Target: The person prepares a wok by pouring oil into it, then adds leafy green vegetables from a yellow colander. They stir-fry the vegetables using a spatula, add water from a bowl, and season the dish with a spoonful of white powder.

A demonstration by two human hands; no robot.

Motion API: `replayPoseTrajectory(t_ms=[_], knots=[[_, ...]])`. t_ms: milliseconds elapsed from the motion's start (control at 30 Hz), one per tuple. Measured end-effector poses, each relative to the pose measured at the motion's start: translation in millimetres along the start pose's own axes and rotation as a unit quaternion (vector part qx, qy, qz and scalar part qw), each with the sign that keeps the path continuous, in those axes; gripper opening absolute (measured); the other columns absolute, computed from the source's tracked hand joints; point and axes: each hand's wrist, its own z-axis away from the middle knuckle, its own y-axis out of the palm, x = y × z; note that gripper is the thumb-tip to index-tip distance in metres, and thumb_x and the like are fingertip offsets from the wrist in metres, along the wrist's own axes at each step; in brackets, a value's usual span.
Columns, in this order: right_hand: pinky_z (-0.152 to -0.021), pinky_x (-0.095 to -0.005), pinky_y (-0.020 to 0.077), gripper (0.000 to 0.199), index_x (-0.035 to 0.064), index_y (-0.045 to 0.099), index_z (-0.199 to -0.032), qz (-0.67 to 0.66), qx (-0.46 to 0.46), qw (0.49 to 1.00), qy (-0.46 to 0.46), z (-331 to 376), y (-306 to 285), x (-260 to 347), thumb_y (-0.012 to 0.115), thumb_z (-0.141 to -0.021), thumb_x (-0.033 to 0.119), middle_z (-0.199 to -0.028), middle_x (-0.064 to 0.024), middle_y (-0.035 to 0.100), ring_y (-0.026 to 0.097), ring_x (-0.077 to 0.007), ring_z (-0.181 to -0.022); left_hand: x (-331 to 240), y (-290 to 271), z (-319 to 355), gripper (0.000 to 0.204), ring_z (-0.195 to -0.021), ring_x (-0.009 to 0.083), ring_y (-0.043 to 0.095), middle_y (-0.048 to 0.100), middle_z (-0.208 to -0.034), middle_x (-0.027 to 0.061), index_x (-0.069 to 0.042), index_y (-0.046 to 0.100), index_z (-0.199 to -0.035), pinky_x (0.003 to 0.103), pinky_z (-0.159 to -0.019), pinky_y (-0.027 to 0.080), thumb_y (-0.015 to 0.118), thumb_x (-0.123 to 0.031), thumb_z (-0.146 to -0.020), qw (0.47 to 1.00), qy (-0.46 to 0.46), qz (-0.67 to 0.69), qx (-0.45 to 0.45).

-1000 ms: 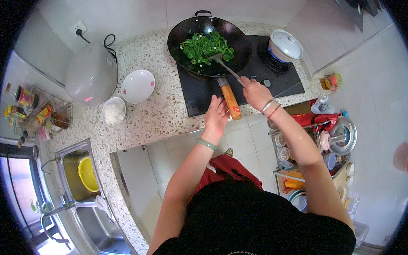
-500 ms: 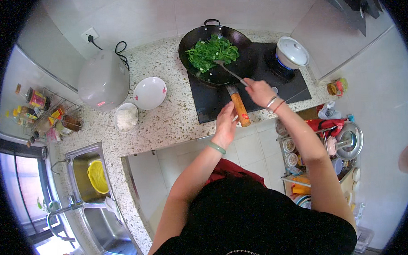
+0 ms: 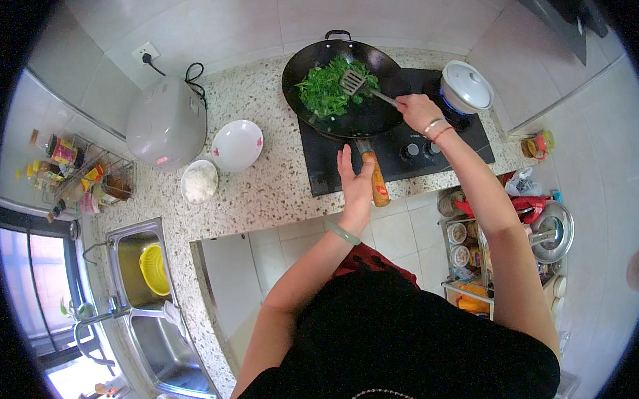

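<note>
Tiled kitchen walls framed a speckled stone surface (image 3: 263, 194) that ran from a double sink (image 3: 151, 311) at your left to a black cooktop (image 3: 402, 151) at your right. On that surface sat a grey rice cooker (image 3: 166, 127), then an empty white bowl (image 3: 237, 145) and a smaller bowl of rice (image 3: 199, 181).

On the cooktop stood the dark wok (image 3: 344, 86), and inside it lay the greens (image 3: 323, 94), bright and leafy but already heaped together, so I judge they were partly wilted and the stir-frying was under way rather than finished. Nothing had been dished out: the white bowl was bare. A lidded white pot (image 3: 467, 85) sat on the burner just beside the wok.

Your left hand (image 3: 354, 184) was wrapped around the wok's wooden handle (image 3: 377, 183), steadying it. Your right hand (image 3: 416, 112) was closed on the metal spatula (image 3: 357, 82), whose slotted blade rested among the greens.
</note>
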Motion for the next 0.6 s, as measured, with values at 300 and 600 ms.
replayPoseTrajectory(t_ms=[300, 600], knots=[[-0.077, -0.0437, 0.0517, 0.027, 0.0178, 0.064, -0.11, 0.053, 0.074, 0.994, 0.056, 39.9, -20.2, -16.8, 0.051, -0.088, 0.026, -0.095, -0.0167, 0.065, 0.063, -0.0348, -0.086, -15.0, 7.8, 16.7, 0.078, -0.109, 0.017, 0.048, 0.042, -0.13, 0.0114, -0.011, 0.01, -0.146, 0.03, -0.091, 0.041, 0.062, -0.016, -0.088, 0.987, -0.117, 0.113, 0.007], [-0.083, -0.0441, 0.0488, 0.028, 0.0116, 0.066, -0.105, -0.072, 0.06, 0.996, 0.01, 19.0, 28.9, -6.6, 0.051, -0.087, 0.026, -0.098, -0.0184, 0.064, 0.061, -0.0372, -0.09, -10.8, 13.5, 15.0, 0.08, -0.104, 0.0167, 0.05, 0.045, -0.127, 0.0109, -0.011, 0.006, -0.147, 0.028, -0.086, 0.044, 0.061, -0.016, -0.089, 0.987, -0.13, 0.094, 0.001]])
